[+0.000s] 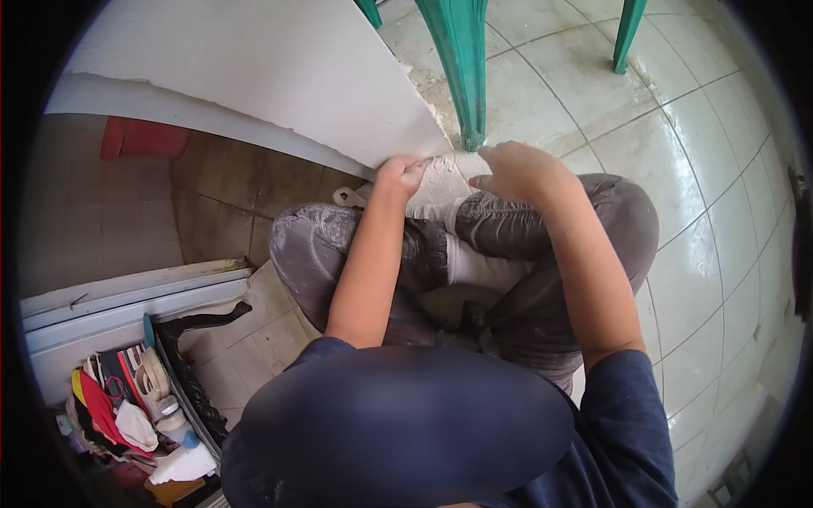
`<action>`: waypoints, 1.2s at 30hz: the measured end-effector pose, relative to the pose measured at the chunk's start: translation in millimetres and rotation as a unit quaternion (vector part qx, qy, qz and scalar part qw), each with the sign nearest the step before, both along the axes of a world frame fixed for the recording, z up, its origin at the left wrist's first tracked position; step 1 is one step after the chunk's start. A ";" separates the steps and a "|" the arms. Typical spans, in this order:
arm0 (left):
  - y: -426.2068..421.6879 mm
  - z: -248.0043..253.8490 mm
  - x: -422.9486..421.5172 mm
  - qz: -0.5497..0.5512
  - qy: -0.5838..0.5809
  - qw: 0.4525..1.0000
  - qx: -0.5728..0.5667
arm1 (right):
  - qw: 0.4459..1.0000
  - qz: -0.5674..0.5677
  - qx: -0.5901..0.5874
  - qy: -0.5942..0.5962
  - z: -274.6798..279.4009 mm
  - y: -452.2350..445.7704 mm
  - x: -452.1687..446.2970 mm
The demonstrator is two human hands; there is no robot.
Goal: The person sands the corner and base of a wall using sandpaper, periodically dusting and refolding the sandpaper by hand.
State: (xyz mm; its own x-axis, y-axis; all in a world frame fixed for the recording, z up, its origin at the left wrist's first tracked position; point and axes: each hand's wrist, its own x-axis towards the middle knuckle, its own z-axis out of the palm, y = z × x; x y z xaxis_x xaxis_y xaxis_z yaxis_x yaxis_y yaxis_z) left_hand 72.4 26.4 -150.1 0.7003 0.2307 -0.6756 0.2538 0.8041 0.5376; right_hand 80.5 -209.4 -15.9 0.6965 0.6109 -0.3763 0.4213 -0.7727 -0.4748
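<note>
My left hand (pixel 401 176) is closed at the lower corner of a large white panel (pixel 279 63). Its fingers are curled and a small thin end shows at their tips, too small to name. Whitish crumbs (pixel 440 178) lie on the tiles just beyond those fingertips. To the right, my right hand (pixel 523 172) hovers near the foot of a green plastic leg (pixel 461 76). Thumb and fingers there are apart, with nothing seen between them. Both hands look dusty. My crossed legs in dusty dark trousers (pixel 550 212) are below them.
Another green leg (pixel 628 38) stands farther back on the tiled floor (pixel 550 93). A red container (pixel 144 138) is behind the panel. Lower left, a crate-like holder has cloths (pixel 102 406), a small jar (pixel 175 423) and other items. A whitish handle (pixel 347 196) lies beside my knee.
</note>
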 end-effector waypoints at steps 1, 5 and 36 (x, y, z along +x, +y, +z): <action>-3.2 14.8 -2.9 0.006 -0.018 1.000 -0.016 | 1.000 0.007 -0.009 0.003 0.1 -1.3 0.7; 11.8 52.1 -7.8 0.028 -0.071 0.996 -0.047 | 0.999 -0.011 -0.025 0.020 7.9 -5.8 2.4; 11.3 4.2 2.7 -0.016 -0.005 0.999 0.050 | 1.000 0.013 -0.015 0.002 7.9 -4.7 -9.3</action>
